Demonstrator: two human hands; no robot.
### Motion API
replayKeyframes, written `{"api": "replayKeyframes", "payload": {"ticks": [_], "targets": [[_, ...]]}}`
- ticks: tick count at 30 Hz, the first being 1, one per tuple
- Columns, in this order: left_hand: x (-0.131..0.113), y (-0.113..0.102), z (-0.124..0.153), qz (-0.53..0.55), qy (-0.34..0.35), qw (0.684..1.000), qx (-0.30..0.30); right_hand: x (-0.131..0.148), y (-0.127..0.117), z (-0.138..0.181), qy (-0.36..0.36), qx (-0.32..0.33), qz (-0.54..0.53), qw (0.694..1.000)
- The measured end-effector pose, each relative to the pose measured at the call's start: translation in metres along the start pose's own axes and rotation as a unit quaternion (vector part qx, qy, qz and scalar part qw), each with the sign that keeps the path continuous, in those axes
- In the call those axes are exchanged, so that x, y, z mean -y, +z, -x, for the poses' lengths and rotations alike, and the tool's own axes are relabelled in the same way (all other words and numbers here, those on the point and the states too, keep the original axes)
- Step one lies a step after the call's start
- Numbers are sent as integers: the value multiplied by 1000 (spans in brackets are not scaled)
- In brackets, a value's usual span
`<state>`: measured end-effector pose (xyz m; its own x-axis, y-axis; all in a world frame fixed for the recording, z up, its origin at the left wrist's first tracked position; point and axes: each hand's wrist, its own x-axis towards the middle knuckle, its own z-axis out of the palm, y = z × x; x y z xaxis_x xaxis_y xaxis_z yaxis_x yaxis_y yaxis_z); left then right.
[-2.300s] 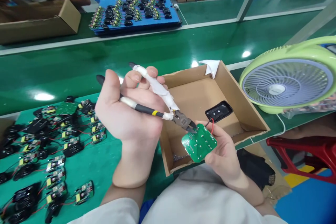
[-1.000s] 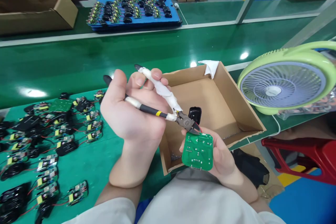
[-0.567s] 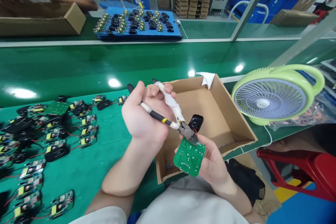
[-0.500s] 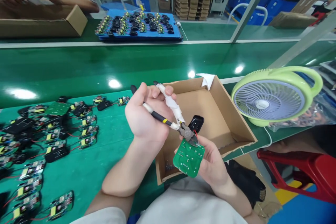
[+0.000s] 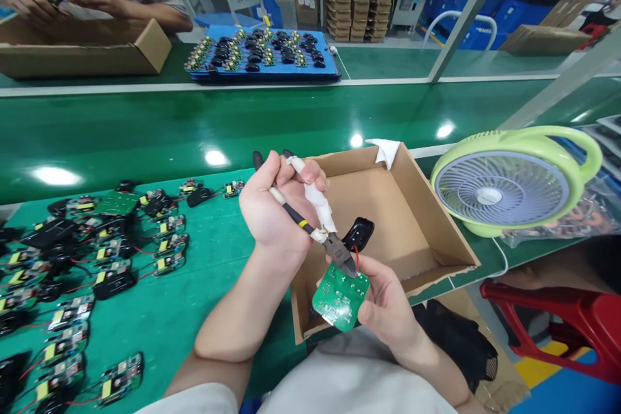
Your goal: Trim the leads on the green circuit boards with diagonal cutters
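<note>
Our left hand [image 5: 272, 217] squeezes tape-wrapped cutters [image 5: 334, 250]; at five o'clock, our right hand [image 5: 385, 304] grips a green, solder-dotted circuit board [image 5: 338, 299].

The left hand [image 5: 274, 217] is raised near centre with its palm toward the camera. Its bare forearm [image 5: 233, 326] climbs from 7 o'clock toward 1 o'clock, wrist straight. Its fingers [image 5: 310, 176] and thumb curl into a tight grip. The right hand [image 5: 385, 301] sits just beside it at 4 o'clock, palm up, thumb and fingers pinched closed, and its wrist runs off toward 5 o'clock.
</note>
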<state>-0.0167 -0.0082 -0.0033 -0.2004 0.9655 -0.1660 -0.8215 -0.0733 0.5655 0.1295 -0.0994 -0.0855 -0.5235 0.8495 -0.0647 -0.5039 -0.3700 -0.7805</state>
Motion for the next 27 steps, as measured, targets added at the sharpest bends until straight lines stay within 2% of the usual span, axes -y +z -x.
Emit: {"api": "replayKeyframes", "payload": {"ticks": [6, 11, 18, 27], "targets": [[-6, 4, 4, 4, 11, 1000, -11, 6, 1, 0, -24, -6, -13, 1000], [-6, 4, 9, 20, -18, 999, -21, 7, 1, -2, -36, 0, 1, 999], [-3, 5, 15, 31, -28, 999, -25, 4, 0, 0, -53, -39, 1, 998], [-2, 5, 14, 18, -5, 999, -32, 5, 0, -2, -28, -49, 19, 998]]}}
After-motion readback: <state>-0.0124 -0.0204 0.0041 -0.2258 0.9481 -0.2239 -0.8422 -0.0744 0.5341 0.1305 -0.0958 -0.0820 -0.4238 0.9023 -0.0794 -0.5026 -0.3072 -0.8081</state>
